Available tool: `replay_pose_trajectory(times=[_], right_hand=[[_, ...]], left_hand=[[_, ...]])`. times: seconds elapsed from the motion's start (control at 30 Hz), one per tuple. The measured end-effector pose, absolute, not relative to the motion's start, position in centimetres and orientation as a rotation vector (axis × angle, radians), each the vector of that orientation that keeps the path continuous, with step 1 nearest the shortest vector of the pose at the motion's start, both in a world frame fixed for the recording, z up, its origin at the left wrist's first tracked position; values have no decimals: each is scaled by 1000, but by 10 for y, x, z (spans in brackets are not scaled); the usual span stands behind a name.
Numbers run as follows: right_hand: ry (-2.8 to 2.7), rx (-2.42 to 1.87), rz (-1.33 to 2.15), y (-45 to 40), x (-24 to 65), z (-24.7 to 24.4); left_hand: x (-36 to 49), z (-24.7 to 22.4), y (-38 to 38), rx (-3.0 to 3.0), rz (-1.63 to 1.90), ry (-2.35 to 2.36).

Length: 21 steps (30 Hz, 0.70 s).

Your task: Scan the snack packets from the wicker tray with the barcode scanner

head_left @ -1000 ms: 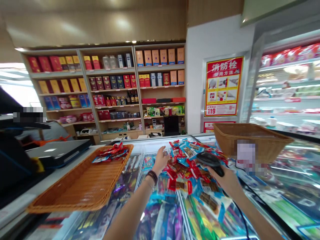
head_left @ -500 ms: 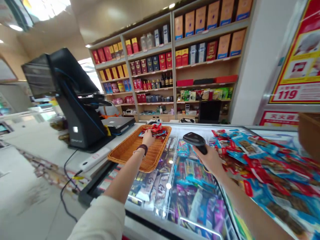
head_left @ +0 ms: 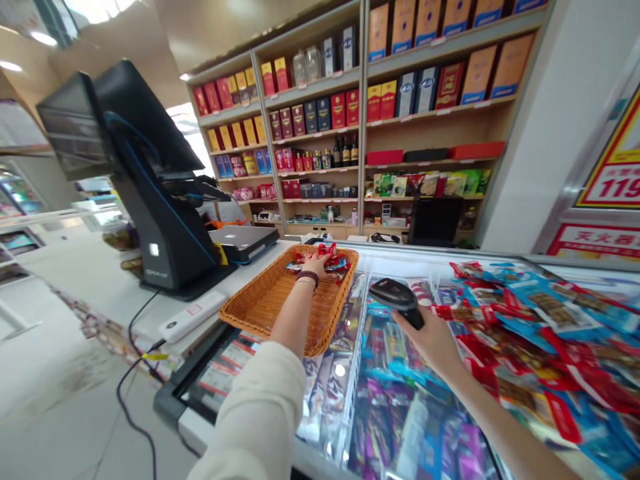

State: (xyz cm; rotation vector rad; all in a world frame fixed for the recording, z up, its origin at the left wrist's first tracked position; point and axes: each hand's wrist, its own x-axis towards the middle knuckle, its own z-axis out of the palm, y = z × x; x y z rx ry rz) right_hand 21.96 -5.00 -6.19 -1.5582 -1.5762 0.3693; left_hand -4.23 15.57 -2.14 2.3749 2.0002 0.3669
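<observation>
My left hand, with a beaded bracelet at the wrist, reaches into the far end of a wicker basket. Its fingers look spread over a small heap of red and blue snack packets and touch them. In my right hand is a black barcode scanner, held by its handle above the glass-topped freezer. To the right of that hand lies a large pile of similar red and blue snack packets.
A black checkout terminal stands on the white counter at left, with a flat scale beside it. A white power strip trails a black cable. Shelves of boxed goods line the back wall.
My left hand has gone from bent fingers at the packets to a flatter, spread pose over them. My right hand keeps the scanner. The whole view has shifted slightly.
</observation>
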Motion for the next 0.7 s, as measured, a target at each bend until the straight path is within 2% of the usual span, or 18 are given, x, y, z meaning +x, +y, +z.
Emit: replay_pose_trajectory(times=[0.2,0.4,0.57,0.7], right_hand=[[-1603,-1580,328,-50,219,-63],[-1661,-1614,290,-54,217,-61],[-1738,-1605,184,-64,212,-64],[-1768,-1593,174,-78,213,-66]], left_hand=[[-39,-14,140,2544,272,1999],[-55,-25,82,2681,31,1808],[-83,-31,45,2609,142,1688],[-103,-21,48,2506,329,1844]])
